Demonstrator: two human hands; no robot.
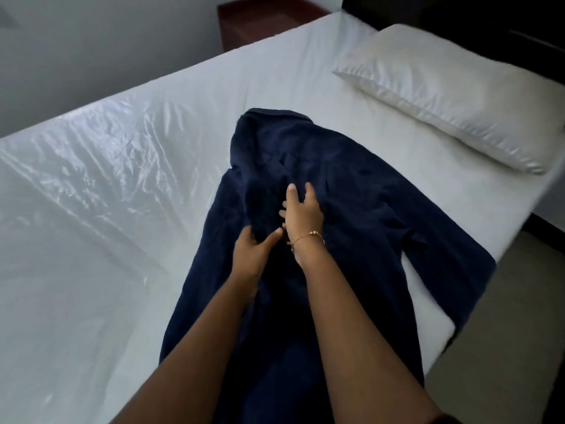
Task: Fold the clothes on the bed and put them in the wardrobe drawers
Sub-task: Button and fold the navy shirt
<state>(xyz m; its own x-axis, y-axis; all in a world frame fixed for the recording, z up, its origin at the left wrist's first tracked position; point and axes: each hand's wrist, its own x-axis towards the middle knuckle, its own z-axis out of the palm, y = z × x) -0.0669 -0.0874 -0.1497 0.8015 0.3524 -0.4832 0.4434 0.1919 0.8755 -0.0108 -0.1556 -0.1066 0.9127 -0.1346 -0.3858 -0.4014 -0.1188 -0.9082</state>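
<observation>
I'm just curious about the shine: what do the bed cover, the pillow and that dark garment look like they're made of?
The bed cover looks like clear plastic film over a white mattress: glossy, with crinkled glare. The pillow seems satin-like fabric or plastic-wrapped, given its soft sheen; I can't tell which. The navy garment looks like matte woven cloth, perhaps cotton, with soft creases and no shine.

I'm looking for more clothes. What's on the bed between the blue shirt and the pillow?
Nothing. In the head view, only bare white sheet lies between the blue shirt and the pillow.
</observation>
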